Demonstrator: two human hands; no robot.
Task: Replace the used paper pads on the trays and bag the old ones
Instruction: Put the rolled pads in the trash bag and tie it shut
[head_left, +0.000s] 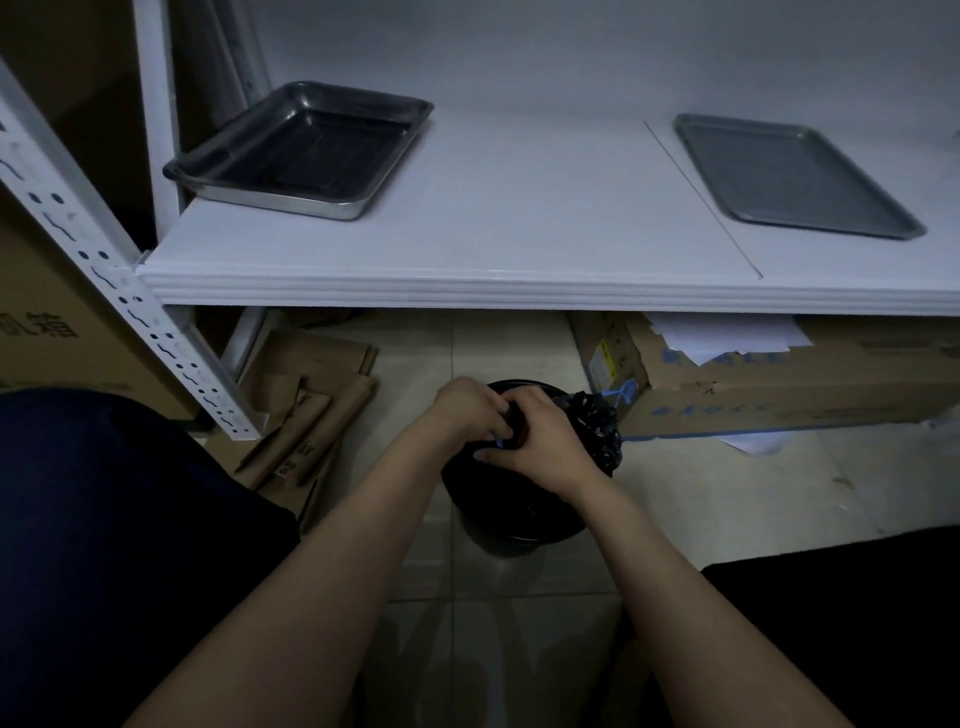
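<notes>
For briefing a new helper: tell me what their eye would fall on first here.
First, the hands at bottom centre: the left hand and right hand grip a bunched black bag over a round bin. Next, two metal trays on the white shelf above: a deep tray at the left and a flat tray at the right, both bare inside.
</notes>
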